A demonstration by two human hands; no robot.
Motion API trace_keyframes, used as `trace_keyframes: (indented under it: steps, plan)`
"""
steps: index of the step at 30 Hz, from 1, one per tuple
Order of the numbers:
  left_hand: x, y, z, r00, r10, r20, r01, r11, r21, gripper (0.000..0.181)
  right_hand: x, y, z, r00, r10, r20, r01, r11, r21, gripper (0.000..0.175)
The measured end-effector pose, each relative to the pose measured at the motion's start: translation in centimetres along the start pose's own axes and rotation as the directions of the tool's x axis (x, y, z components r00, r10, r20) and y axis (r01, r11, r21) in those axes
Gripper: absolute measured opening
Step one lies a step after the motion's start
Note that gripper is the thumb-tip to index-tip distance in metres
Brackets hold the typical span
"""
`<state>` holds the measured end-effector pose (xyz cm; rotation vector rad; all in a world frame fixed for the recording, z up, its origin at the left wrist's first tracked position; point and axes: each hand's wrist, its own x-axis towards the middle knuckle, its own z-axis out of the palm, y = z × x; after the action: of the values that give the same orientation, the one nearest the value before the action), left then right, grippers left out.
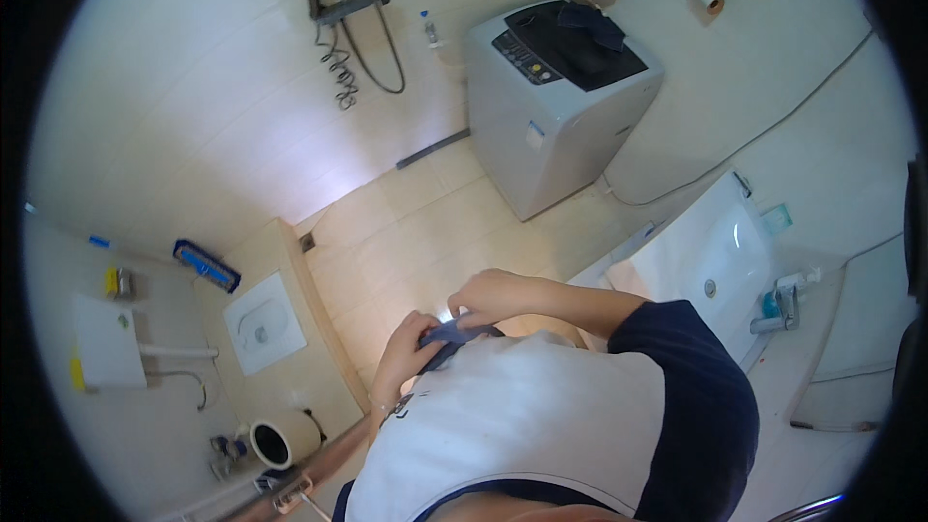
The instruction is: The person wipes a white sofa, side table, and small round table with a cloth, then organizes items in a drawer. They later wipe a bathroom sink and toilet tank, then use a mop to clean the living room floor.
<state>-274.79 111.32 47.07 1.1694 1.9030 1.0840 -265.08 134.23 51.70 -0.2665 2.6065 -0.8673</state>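
Observation:
Just in front of the white and navy shirt, both hands meet at a dark blue cloth. My left hand grips its left side, with thumb and fingers pinching the fabric. From the right, my right hand bends over the cloth and pinches its upper edge. The shirt front hides the lower part of the fabric, so its full shape cannot be made out.
A top-loading washing machine stands ahead, with dark fabric on its lid. The washbasin is at right. At left, a squat toilet sits in a raised step, near a brush head and a bin.

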Motion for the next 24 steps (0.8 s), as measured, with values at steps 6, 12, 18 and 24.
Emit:
trace_keyframes:
  steps: [6,12,18,24]
  plan:
    - [13.7,-2.0,-6.0,0.974,-0.088,0.210,0.154,0.934,-0.321,0.026,4.9,9.2,-7.3,0.979,-0.006,-0.203,0.023,0.997,0.078,0.016]
    - [35.0,1.6,-13.6,0.761,0.118,0.638,0.072,0.962,-0.264,0.020,2.4,17.3,-14.7,0.764,0.242,-0.598,-0.138,0.967,0.216,0.013]
    - [51.2,10.9,-10.2,0.495,0.523,0.694,-0.705,0.709,-0.031,0.020,-0.7,20.4,-19.8,0.530,0.510,-0.678,-0.077,0.825,0.560,0.041]
    - [61.8,19.4,-5.1,0.437,0.518,0.735,-0.875,0.434,0.215,0.033,-6.0,26.7,-26.6,0.330,0.720,-0.610,-0.462,0.687,0.561,0.040]
